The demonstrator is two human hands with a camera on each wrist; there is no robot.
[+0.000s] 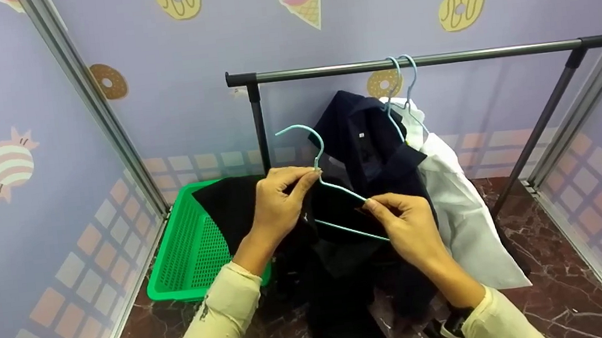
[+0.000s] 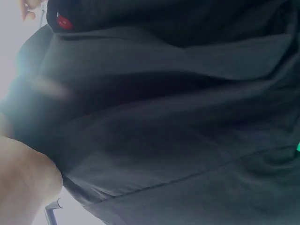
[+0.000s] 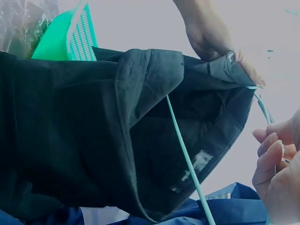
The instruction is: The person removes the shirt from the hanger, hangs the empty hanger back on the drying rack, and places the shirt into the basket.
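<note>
A light-blue wire hanger (image 1: 322,143) is held up in front of the rack, its hook pointing left. My left hand (image 1: 281,196) pinches it at the base of the hook, together with the collar of a black shirt (image 3: 150,84). Further along, my right hand (image 1: 409,227) pinches the hanger's sloping shoulder wire between thumb and fingers. The hanger's lower bar runs into the shirt's open neck, where a pale label (image 3: 202,161) shows in the right wrist view. Dark cloth fills most of the left wrist view, with a small red mark (image 2: 64,22) on it.
Behind my hands, a dark navy shirt (image 1: 356,113) and a white shirt (image 1: 466,224) hang on blue hangers from a metal rack (image 1: 318,71). On the marbled floor at left sits a green plastic basket (image 1: 163,267), partly covered by the black shirt. Patterned panels enclose the sides.
</note>
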